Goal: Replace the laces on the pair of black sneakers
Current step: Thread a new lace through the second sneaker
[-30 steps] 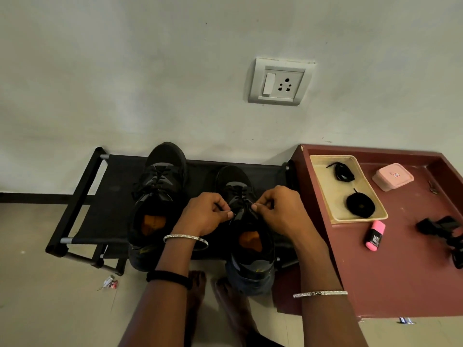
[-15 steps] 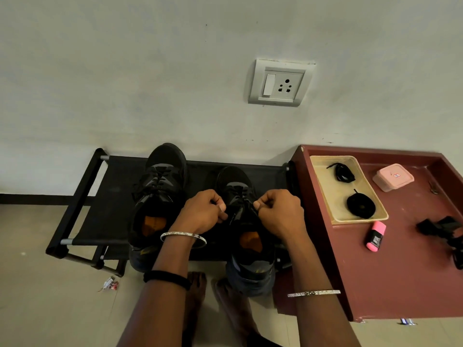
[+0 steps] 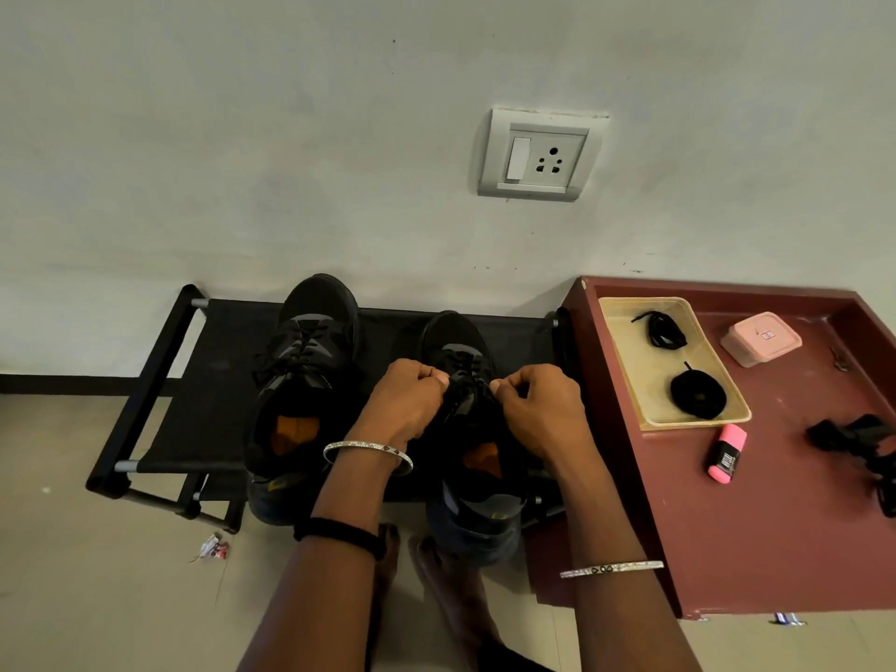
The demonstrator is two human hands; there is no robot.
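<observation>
Two black sneakers with orange insoles stand side by side on a low black rack [image 3: 160,380], toes to the wall. The left sneaker [image 3: 303,371] is laced and untouched. Over the right sneaker [image 3: 472,458], my left hand [image 3: 407,405] and my right hand [image 3: 538,409] each pinch the black lace near the top eyelets, knuckles raised and fingers curled. The lace between my fingers is mostly hidden. Two bundles of black laces [image 3: 698,395] lie in a beige tray [image 3: 625,361] on the maroon table.
The maroon table [image 3: 776,526] stands right of the rack and carries a pink lidded box [image 3: 761,339], a pink highlighter [image 3: 726,453] and a black object [image 3: 858,443] at its right edge. A wall socket [image 3: 540,155] is above. My bare feet [image 3: 436,589] stand on the tiled floor.
Both hands have shifted slightly toward the shoe's toe and drawn apart a little, still pinching the lace of the right sneaker. Nothing else moved.
</observation>
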